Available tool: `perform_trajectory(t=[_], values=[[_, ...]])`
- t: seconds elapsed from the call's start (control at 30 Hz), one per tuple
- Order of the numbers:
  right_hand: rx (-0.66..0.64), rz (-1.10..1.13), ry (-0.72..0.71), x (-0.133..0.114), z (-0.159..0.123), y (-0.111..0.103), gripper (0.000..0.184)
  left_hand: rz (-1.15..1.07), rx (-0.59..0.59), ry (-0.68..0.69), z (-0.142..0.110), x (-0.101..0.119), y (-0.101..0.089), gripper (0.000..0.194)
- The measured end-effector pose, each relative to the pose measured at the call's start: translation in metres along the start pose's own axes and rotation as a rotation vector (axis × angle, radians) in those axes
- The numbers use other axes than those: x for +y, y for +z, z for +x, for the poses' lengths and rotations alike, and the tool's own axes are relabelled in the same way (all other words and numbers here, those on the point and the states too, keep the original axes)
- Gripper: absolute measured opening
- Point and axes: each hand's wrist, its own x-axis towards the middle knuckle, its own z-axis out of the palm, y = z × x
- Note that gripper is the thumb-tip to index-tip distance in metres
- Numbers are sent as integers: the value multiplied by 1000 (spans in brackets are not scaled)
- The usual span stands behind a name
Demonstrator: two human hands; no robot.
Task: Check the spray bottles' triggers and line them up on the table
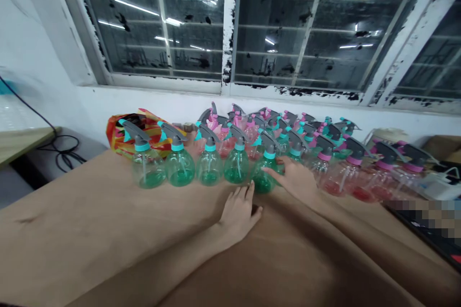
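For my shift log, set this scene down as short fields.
Left hand: open, over the table, near the right hand
Right hand: at a green-liquid spray bottle; grip unclear
Front row: green-liquid bottles leftward, red-liquid bottles rightward
Bag: behind the row's left end
Background: window

A hand had room to pass over the table (72, 230) left of the left hand (236, 213); farther back green bottles (211, 165) stood across, and rightward the right hand (297, 180) and pink-collared bottles (343, 177).
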Motion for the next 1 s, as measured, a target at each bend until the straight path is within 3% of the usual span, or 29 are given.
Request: perform_trajectory(t=[0.37,0.53,0.63,0.8,0.9,1.0], values=[[-2,-143,5,-11,24,6,57,51,-59,78,-4,2,-2,51],[7,-112,-4,-8,19,-4,60,64,-71,84,-3,2,-3,49],[28,-69,17,8,9,-19,57,67,-73,93,-3,1,-4,47],[71,-28,126,55,3,-40,46,65,-86,99,-2,-1,-5,45],[55,-16,158,76,9,-38,51,53,-87,96,-1,-1,-7,43],[17,3,153,79,18,-28,60,34,-76,94,0,-1,-8,39]])
